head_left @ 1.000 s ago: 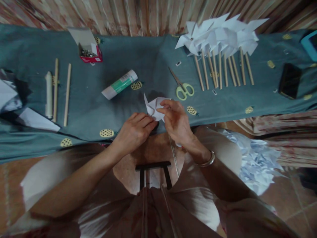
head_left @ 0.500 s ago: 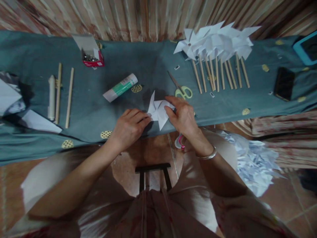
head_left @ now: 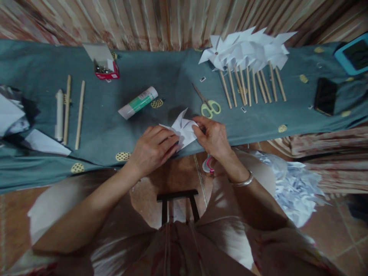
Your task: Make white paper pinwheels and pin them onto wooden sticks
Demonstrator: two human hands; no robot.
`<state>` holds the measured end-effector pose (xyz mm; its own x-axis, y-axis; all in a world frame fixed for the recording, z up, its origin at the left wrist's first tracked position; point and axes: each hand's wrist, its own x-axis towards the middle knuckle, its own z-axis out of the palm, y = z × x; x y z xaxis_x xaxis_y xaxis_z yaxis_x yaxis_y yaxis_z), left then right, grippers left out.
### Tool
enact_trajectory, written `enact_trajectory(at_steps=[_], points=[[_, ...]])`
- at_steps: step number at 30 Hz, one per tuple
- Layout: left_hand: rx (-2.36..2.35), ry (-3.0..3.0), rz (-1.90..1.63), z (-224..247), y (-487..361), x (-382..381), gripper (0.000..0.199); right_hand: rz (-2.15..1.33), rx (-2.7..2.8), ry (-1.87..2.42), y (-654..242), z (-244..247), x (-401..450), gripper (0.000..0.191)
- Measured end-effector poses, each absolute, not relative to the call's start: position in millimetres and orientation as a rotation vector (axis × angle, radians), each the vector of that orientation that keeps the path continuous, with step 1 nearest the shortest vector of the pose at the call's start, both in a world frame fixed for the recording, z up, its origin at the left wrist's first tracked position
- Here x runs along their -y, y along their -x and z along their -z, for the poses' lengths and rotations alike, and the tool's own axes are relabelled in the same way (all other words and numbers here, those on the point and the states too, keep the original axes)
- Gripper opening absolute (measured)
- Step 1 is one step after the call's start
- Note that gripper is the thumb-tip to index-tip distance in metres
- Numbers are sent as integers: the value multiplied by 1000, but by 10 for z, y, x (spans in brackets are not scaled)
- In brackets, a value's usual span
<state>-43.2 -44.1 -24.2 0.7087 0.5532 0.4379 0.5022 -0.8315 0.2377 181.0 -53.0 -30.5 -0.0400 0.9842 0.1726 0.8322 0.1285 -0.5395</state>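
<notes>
A folded white paper pinwheel (head_left: 185, 130) lies between my hands near the table's front edge, its pointed blades partly raised. My left hand (head_left: 155, 147) is closed on its left side, with the fingers covering part of the paper. On the right, my right hand (head_left: 214, 136) pinches a blade between thumb and fingers. Just beyond that hand lie scissors (head_left: 211, 108) with pale green handles. A glue stick (head_left: 138, 102) with a green and white label rests on its side beyond my left hand.
Several finished pinwheels on sticks (head_left: 247, 50) lie at the back right. A red box (head_left: 107, 73) of small metal pieces stands open at the back left. Wooden sticks (head_left: 79, 115) and paper (head_left: 47, 142) lie left. A dark phone (head_left: 326, 96) and a blue-framed device (head_left: 355, 55) are right.
The pinwheel has turned a little between my hands. My left hand has shifted slightly right, over more of the paper. The view has moved slightly.
</notes>
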Motion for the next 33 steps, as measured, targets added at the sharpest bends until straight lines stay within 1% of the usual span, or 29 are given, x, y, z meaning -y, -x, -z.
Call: enact_trajectory(at_steps=[5,7,10,13,16,19,25,33], points=[[-742,-2848,-786,278,335,550,17,-413,1926,1763,-1798,299,549,28],[-769,-2824,-808,291,338,545,16,-422,1925,1775,-1798,290,547,27],[-830,-2765,-847,295,381,497,21,-436,1915,1794,-1802,268,541,26],[-900,-2687,-806,307,439,430,24,-452,1905,1791,-1812,254,541,24],[-997,-2578,-764,343,491,361,21,-452,1894,1788,-1824,255,543,22],[-1025,-2489,-804,381,532,305,18,-441,1891,1774,-1830,265,540,21],[-1052,-2391,-813,415,542,275,19,-385,1906,1706,-1840,300,531,23],[-1062,-2356,-824,371,474,300,20,-478,1894,1806,-1847,240,542,21]])
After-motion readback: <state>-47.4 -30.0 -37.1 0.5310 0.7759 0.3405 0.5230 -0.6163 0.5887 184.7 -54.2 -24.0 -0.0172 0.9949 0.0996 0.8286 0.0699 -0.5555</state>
